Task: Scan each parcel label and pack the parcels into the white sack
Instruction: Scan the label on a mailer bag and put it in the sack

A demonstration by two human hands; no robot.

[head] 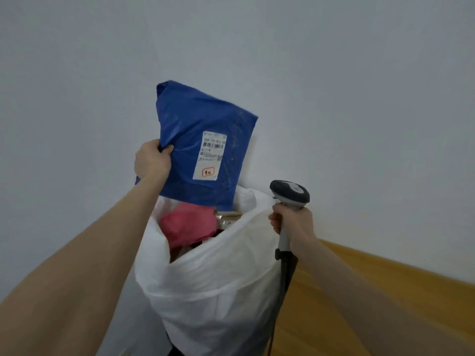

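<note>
My left hand [151,160] grips the left edge of a blue plastic parcel [190,119] and holds it upright over the mouth of the white sack [218,278]. The parcel's white label [209,155] with a barcode faces me. Its lower edge sits just above the sack's opening. Inside the sack lie a pink parcel [189,223] and a brown box [227,218], partly hidden. My right hand [294,222] grips the handle of a grey barcode scanner [289,194] beside the sack's right rim, with its head up and its cable hanging down.
A plain pale wall fills the background right behind the sack. A wooden floor [385,291] stretches to the lower right. The scanner's black cable [284,278] runs down along the sack's right side.
</note>
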